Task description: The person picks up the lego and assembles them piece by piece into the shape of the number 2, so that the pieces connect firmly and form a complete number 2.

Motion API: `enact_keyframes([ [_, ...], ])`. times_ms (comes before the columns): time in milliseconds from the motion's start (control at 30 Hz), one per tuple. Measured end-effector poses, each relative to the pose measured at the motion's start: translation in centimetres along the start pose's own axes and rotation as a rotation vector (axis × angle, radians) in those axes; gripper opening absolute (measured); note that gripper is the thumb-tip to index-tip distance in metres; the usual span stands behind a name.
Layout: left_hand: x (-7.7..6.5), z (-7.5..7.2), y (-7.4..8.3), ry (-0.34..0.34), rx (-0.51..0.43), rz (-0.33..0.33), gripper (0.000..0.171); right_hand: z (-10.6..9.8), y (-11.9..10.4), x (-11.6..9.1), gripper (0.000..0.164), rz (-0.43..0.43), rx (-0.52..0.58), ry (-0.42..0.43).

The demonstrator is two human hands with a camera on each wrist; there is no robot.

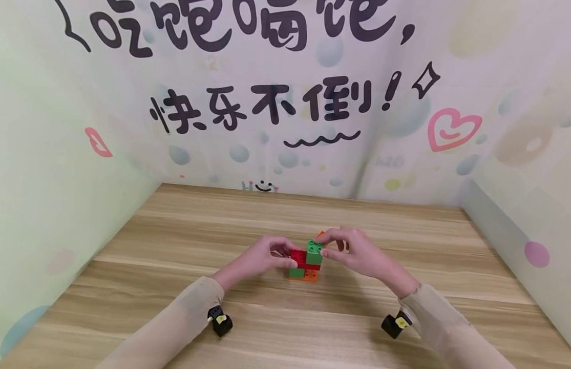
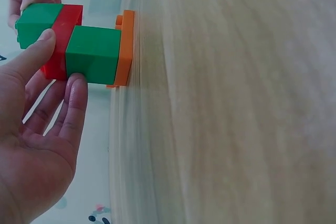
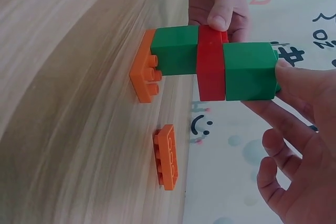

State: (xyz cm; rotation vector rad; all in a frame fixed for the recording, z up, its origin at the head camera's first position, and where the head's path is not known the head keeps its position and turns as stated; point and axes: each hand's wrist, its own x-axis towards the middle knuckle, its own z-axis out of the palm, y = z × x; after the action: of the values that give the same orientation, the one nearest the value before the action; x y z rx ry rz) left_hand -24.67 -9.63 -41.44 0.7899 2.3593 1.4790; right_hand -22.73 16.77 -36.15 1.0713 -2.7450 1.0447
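Observation:
A small stack of toy building bricks stands on the table. At its bottom lies an orange brick [image 3: 140, 69], with a lower green brick [image 2: 93, 55] on one end of it. Across that sits a red brick [image 3: 211, 66], and an upper green brick [image 1: 314, 253] tops the red one's right end. My left hand [image 1: 266, 253] holds the red brick at its left side, thumb on its near face and fingers around the far side. My right hand [image 1: 359, 252] pinches the upper green brick between thumb and fingers.
Behind the stack a loose orange brick [image 3: 167, 157] lies on the wooden table [image 1: 276, 328], mostly hidden by the right hand in the head view. A printed cloth wall [image 1: 248, 164] rises at the table's back edge, with side walls left and right.

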Motion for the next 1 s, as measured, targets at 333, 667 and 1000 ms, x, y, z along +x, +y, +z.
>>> enact_keyframes([
  [333,-0.3,0.0,0.4,-0.003,0.034,0.010,0.028,0.1,0.1,-0.1,0.024,-0.012,-0.003,0.005],
  [667,-0.4,0.2,0.4,0.024,0.040,0.017,0.027,0.7,1.0,-0.5,0.027,-0.013,-0.013,0.048],
  [1000,-0.5,0.3,0.3,0.034,0.054,0.014,0.027,0.8,2.2,-0.1,0.037,-0.025,-0.003,0.081],
])
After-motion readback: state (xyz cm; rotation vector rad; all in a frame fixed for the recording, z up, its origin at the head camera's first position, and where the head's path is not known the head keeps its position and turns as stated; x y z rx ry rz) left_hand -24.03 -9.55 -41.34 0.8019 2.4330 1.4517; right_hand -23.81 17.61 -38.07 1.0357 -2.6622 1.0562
